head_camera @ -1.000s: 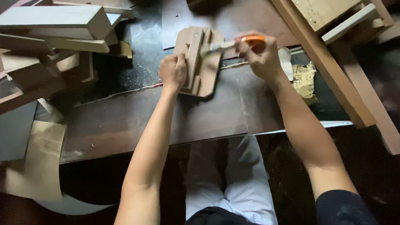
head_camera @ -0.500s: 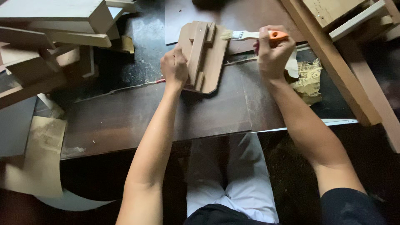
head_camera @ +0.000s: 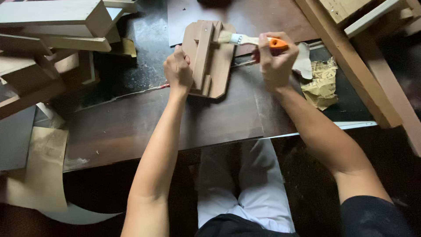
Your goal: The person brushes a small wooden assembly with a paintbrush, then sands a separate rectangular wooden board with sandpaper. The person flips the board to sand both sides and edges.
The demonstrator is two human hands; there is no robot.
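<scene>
wooden piece held steady under a brush

wooden piece (head_camera: 209, 59), a flat board with cut corners and narrow strips standing along its middle, lies on a dark brown worktop (head_camera: 175, 127) in front of a seated person. the left hand (head_camera: 177, 70) is clamped on the piece's left edge, fingers curled over it. the right hand (head_camera: 275, 61) is closed round the orange handle of a paintbrush (head_camera: 245, 40), whose pale bristles touch the upper right part of the piece. just right of that hand lies a crumpled sheet of yellowish sandpaper (head_camera: 323, 83), with a pale flat scrap beside it that may be more paper. pale timber offcuts (head_camera: 52, 26) are stacked well to the left, and a slanted wooden frame (head_camera: 351, 61) crosses the upper right corner. white trousers show below the worktop's near edge.
</scene>
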